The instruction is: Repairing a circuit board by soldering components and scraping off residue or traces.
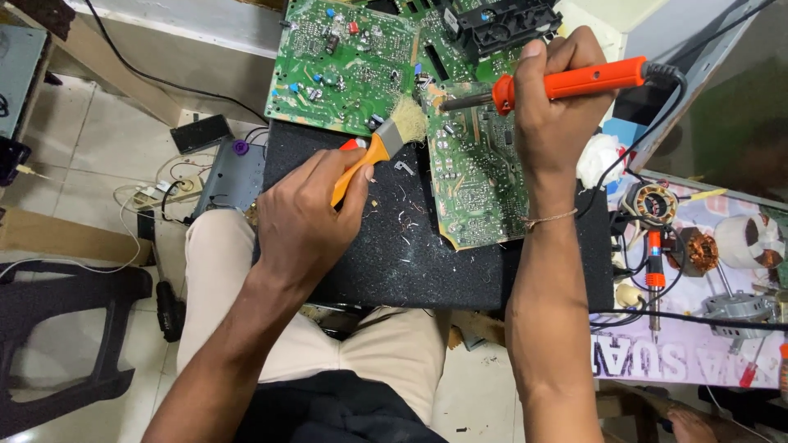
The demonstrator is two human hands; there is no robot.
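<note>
The left hand (300, 217) grips a small orange-handled brush (379, 148), bristles on the edge of the green printed circuit board (472, 176) lying on the black foam mat (394, 246). The right hand's (546, 107) fingers clench an orange soldering iron (566, 82), tip over the board. Cleaning between joints, seemingly; next needs a steady tip.
</note>
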